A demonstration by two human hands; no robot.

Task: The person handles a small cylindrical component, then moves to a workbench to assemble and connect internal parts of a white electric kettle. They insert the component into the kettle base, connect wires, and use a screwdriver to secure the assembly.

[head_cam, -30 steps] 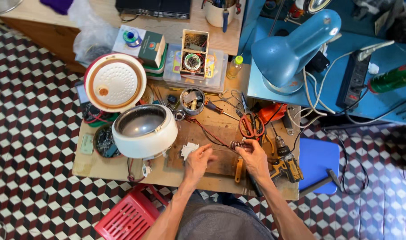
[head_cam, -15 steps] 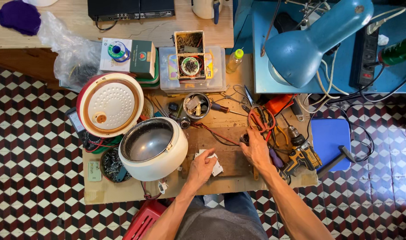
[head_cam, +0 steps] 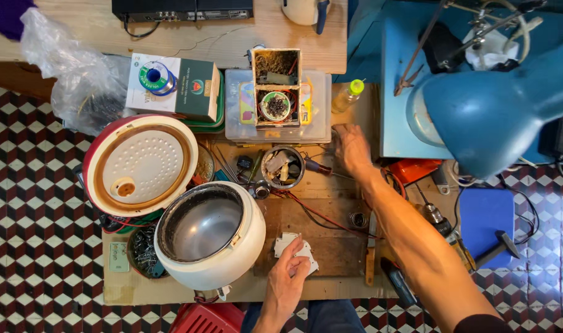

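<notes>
My left hand (head_cam: 289,275) rests near the front edge of the wooden work board (head_cam: 331,246), its fingers on a small white part (head_cam: 295,248). My right hand (head_cam: 352,148) is stretched far forward, fingers spread, beside a clear plastic box (head_cam: 238,111) and a small bottle with a green cap (head_cam: 347,95). It holds nothing that I can see. Left of the white part stands an open white rice cooker body (head_cam: 210,234), its round lid (head_cam: 139,165) lying inner side up beside it.
A tin of small parts (head_cam: 283,166) and a red-handled screwdriver (head_cam: 318,166) lie mid-board. A blue desk lamp (head_cam: 497,111) hangs at the right above a blue stool (head_cam: 485,216). A solder spool (head_cam: 155,77) sits on a box at the back. A red crate (head_cam: 207,317) stands below the table's front edge.
My right hand left the middle of the board and reached far forward toward the clear box. The view moved closer. My left hand stayed on the white part.
</notes>
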